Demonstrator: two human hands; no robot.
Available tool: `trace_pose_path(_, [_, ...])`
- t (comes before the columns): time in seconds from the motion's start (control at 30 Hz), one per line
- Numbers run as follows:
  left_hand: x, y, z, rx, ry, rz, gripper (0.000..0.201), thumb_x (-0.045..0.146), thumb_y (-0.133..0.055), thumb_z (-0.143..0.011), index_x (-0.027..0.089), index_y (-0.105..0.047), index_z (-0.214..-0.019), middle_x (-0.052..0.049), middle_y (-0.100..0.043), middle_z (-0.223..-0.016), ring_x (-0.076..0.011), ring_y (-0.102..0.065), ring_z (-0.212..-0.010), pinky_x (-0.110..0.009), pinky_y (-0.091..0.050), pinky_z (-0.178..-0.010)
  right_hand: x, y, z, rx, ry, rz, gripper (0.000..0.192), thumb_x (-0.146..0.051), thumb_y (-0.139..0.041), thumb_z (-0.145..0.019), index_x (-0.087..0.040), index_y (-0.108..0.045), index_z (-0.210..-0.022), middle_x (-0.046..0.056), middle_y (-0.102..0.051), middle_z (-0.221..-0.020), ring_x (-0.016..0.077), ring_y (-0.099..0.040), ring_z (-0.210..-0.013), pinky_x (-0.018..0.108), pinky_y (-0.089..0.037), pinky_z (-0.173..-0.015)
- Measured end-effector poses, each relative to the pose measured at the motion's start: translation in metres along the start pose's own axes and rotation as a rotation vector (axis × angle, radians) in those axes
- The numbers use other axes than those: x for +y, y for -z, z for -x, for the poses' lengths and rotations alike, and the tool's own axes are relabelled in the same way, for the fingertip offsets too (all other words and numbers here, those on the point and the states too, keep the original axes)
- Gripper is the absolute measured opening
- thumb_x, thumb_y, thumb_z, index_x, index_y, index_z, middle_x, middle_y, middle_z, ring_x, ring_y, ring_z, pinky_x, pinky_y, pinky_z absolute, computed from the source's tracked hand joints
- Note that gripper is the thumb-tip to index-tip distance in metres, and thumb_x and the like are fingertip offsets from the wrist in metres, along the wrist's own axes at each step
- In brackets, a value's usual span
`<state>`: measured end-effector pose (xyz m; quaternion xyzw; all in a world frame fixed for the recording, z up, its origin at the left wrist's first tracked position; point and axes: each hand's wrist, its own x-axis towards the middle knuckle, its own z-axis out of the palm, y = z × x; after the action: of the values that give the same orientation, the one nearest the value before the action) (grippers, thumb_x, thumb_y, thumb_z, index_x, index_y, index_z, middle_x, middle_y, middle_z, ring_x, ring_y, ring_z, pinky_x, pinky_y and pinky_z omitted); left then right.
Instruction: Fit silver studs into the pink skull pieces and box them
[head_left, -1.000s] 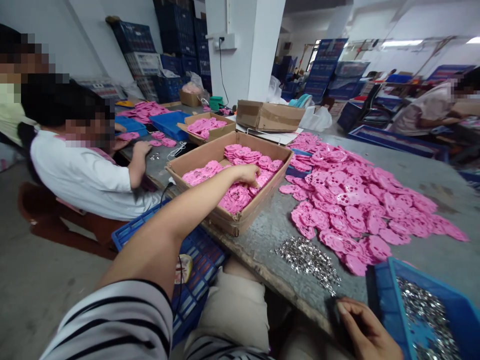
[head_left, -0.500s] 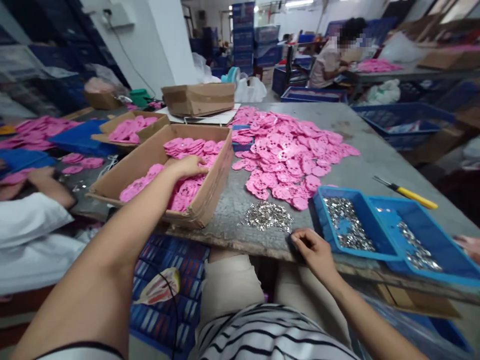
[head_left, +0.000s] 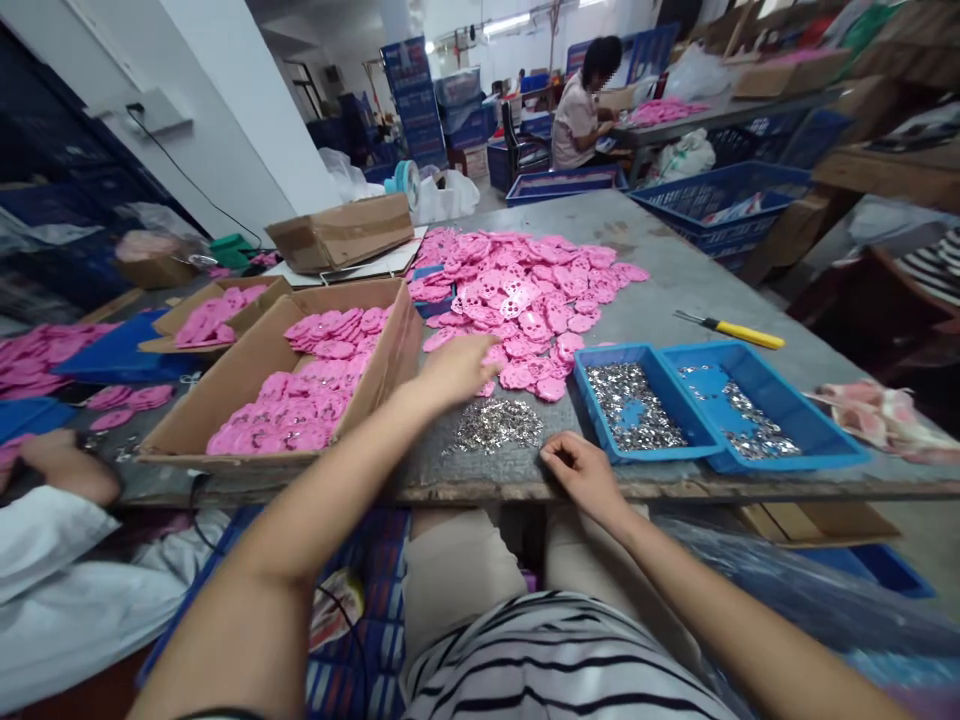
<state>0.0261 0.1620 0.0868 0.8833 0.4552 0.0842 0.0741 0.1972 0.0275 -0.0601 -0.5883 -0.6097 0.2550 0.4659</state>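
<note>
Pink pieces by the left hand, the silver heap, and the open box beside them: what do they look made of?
Pink pieces: probably moulded plastic, an even matt pink with cut-out holes. Silver heap by the right hand: likely small metal parts, since they glint; too small to tell their shape. Open box: brown corrugated cardboard with dull, bent flaps. The left hand reaches over the table edge of the pink pile.

- Illumination: bright, even, from ceiling tube lights [head_left: 517,22] at the far end.
- Shadows: soft on the worktop [head_left: 675,290].
- Edges: wide-angle stretching; near forearms and left margin blurred.
- Centre: sharp.
</note>
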Motion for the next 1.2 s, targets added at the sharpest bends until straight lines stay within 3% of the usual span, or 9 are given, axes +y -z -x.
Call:
trace_pose_path(0.07, [0.021,-0.034,-0.013,-0.175,-0.132,-0.159,0.056,0.031,-0.062,-0.085,0.013,-0.049,-0.136,-0.015,-0.061,-0.132,-0.0274,-0.057,-0.120,-0.036,-0.045,-0.096,0.001,0.001,0.000,0.011,0.013,-0.015,0.015,-0.027,-0.052,-0.080,-0.022,-0.056,-0.066,0.003,-0.063,-0.071,0.0171,-0.059,-0.068,0.029,-0.047,-0.067])
trace_pose_path(0.23, [0.034,-0.079,-0.034,-0.194,-0.125,-0.228,0.043,0.019,-0.055,-0.087,0.009,-0.054,-0.129,-0.019,-0.063,-0.125,-0.0287,-0.057,-0.118,-0.037,-0.045,-0.098,0.003,0.002,0.000,0.030,0.041,-0.039,0.014,-0.024,-0.052,-0.078,-0.022,-0.054,-0.065,0.003,-0.063,-0.071,0.0171,-0.059,-0.068,0.029,-0.047,-0.067])
trace_pose_path(0.47, [0.025,-0.063,-0.019,-0.115,-0.146,-0.242,0.048,0.009,-0.044,-0.088,0.010,-0.048,-0.136,-0.019,-0.061,-0.125,-0.0275,-0.057,-0.117,-0.039,-0.045,-0.098,0.005,0.001,-0.001,0.074,-0.035,-0.137,0.014,-0.033,-0.055,-0.079,-0.021,-0.062,-0.082,0.005,-0.066,-0.080,0.0168,-0.057,-0.065,0.032,-0.049,-0.066])
trace_pose_path(0.57, [0.022,-0.057,0.007,-0.140,-0.331,-0.165,0.053,0.006,-0.043,-0.087,0.015,-0.046,-0.139,-0.014,-0.059,-0.131,-0.0241,-0.053,-0.123,-0.037,-0.041,-0.104,0.006,0.000,-0.001,0.098,-0.105,-0.204,0.039,-0.042,-0.057,-0.081,-0.020,-0.061,-0.113,0.008,-0.067,-0.099,0.0159,-0.057,-0.063,0.035,-0.051,-0.069])
trace_pose_path(0.7, [0.018,-0.064,0.045,-0.152,-0.540,0.076,0.051,0.005,-0.043,-0.086,0.018,-0.052,-0.134,-0.013,-0.061,-0.128,-0.0236,-0.054,-0.121,-0.041,-0.042,-0.104,0.006,0.003,-0.004,0.020,-0.099,-0.265,0.037,-0.046,-0.061,-0.077,-0.023,-0.064,-0.105,0.004,-0.069,-0.089,0.0187,-0.059,-0.073,0.036,-0.050,-0.075])
trace_pose_path(0.87, [0.033,-0.096,0.078,0.145,-0.027,0.836,0.048,0.024,-0.060,-0.083,0.019,-0.052,-0.130,-0.014,-0.057,-0.134,-0.0253,-0.052,-0.127,-0.047,-0.038,-0.110,-0.004,0.004,0.002,-0.038,-0.194,-0.548,0.039,-0.049,-0.064,-0.072,-0.022,-0.058,-0.099,-0.002,-0.063,-0.071,0.0120,-0.049,-0.054,0.025,-0.041,-0.052])
trace_pose_path(0.97, [0.060,-0.115,0.092,0.111,0.268,1.535,0.046,0.045,-0.063,-0.082,0.015,-0.059,-0.117,-0.016,-0.066,-0.120,-0.0264,-0.061,-0.116,-0.044,-0.046,-0.103,-0.016,-0.002,0.012,-0.042,-0.196,-0.552,0.038,-0.049,-0.062,-0.076,-0.022,-0.056,-0.101,-0.002,-0.063,-0.071,0.0107,-0.047,-0.050,0.023,-0.039,-0.048])
trace_pose_path(1.07, [0.083,-0.123,0.101,0.183,0.433,1.929,0.037,0.044,-0.070,-0.078,0.013,-0.062,-0.097,-0.013,-0.072,-0.101,-0.0239,-0.066,-0.106,-0.037,-0.050,-0.097,-0.029,0.003,0.016,-0.075,-0.104,-0.301,0.027,-0.045,-0.060,-0.079,-0.022,-0.061,-0.093,0.000,-0.066,-0.072,0.0143,-0.056,-0.060,0.026,-0.045,-0.056])
trace_pose_path(1.2, [0.085,-0.118,0.107,0.302,0.659,2.024,0.019,0.026,-0.066,-0.081,0.014,-0.059,-0.094,-0.009,-0.073,-0.089,-0.0219,-0.071,-0.088,-0.039,-0.055,-0.086,-0.040,0.050,-0.008,-0.034,0.074,0.243,0.015,-0.033,-0.060,-0.084,-0.024,-0.070,-0.090,0.006,-0.071,-0.093,0.0203,-0.064,-0.083,0.032,-0.049,-0.075])
